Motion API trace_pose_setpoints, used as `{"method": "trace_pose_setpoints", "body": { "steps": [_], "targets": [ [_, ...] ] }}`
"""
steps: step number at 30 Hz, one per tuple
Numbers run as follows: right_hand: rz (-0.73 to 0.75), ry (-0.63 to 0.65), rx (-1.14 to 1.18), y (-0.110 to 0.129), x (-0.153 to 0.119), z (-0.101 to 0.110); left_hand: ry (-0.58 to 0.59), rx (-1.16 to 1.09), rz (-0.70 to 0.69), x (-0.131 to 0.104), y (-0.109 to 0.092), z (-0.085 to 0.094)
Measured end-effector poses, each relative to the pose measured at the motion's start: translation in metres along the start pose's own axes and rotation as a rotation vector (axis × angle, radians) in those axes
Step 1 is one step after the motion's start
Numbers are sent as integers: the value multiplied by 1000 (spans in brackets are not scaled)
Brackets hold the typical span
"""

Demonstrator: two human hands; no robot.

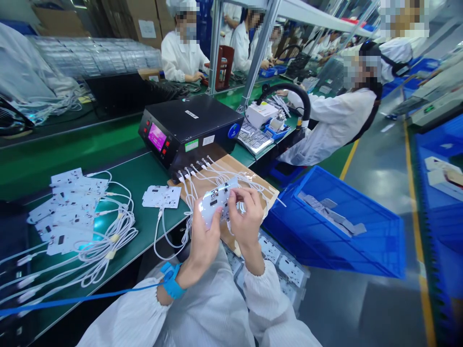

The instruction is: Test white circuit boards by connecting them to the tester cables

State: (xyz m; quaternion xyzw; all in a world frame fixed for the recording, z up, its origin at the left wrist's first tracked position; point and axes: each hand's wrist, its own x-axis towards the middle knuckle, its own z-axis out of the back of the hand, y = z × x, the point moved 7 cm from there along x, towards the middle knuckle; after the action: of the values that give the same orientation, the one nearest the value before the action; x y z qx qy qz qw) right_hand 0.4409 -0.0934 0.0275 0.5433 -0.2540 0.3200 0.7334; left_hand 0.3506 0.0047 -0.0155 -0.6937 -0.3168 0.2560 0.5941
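A white circuit board (pixel 213 200) is held up in front of my body, tilted toward me. My left hand (pixel 205 238) grips its left and lower edge, with the thumb on its face; a blue strap is round that wrist. My right hand (pixel 247 214) pinches at the board's right side, and whether a cable is between those fingers is hidden. Another white board (pixel 161 196) lies on the green bench with a white cable at its lower edge. White cables (pixel 188 185) run from a black box (pixel 191 123) with a lit pink screen, over a brown cardboard sheet (pixel 231 168).
Overlapping white boards (pixel 74 207) and coiled white cables (pixel 115 236) cover the left bench. A blue crate (pixel 340 241) stands at the right. Trays of boards (pixel 289 270) are below my right arm. A person in white (pixel 336 115) sits beyond the crate.
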Motion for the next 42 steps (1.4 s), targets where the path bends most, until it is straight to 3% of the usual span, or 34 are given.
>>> {"method": "trace_pose_setpoints", "body": {
  "steps": [12, 19, 25, 31, 36, 42],
  "targets": [
    [11, -4, -13, 2, 0, 3, 14, 60, -57, -4, 0, -4],
    [-7, 113, -7, -5, 0, -2, -10, 85, -41, 7, 4, -3],
    [-7, 65, -133, -7, -43, 29, -48, 8, 39, 14, 11, 0],
    [-129, 252, -179, -24, -83, 30, -52, 34, 72, 9, 19, 0],
    [-200, 216, -117, -36, -75, 33, -43, 11, 125, 10, 20, -3],
    [-168, 143, -170, -64, -48, 58, -24, -294, 215, 16, 17, -1]
  ]
}}
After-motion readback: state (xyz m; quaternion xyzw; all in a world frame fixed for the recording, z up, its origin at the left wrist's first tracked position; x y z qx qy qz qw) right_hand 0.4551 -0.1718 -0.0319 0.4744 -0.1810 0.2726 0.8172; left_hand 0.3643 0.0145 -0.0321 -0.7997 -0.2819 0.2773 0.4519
